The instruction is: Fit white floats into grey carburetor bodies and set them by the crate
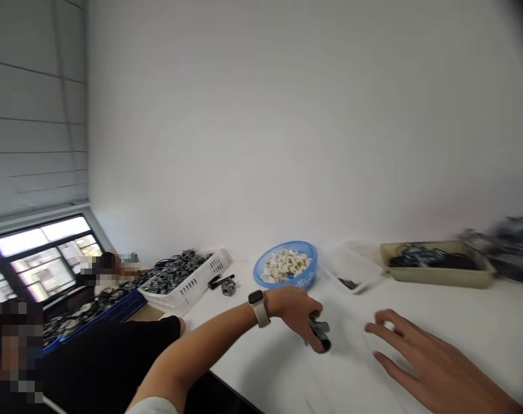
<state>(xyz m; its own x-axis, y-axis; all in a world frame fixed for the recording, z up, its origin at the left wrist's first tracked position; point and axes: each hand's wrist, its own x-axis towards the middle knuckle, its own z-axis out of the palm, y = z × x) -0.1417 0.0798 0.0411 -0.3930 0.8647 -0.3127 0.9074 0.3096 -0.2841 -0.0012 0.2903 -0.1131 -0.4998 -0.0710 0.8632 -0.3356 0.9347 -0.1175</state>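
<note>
My left hand [298, 313], with a watch on its wrist, reaches across the white table [460, 322] and is closed on a small dark grey part [320, 334]. My right hand [420, 356] hovers just above the table to the right of it, fingers spread and holding nothing. A blue basket [287, 265] of small cream pieces stands right behind my left hand.
A white crate [192, 282] of dark parts sits at the left, with a few loose dark parts [223, 283] beside it. A beige tray [438, 264] of black items and a clear tray [354, 270] stand at the back right. Another person sits at the far left.
</note>
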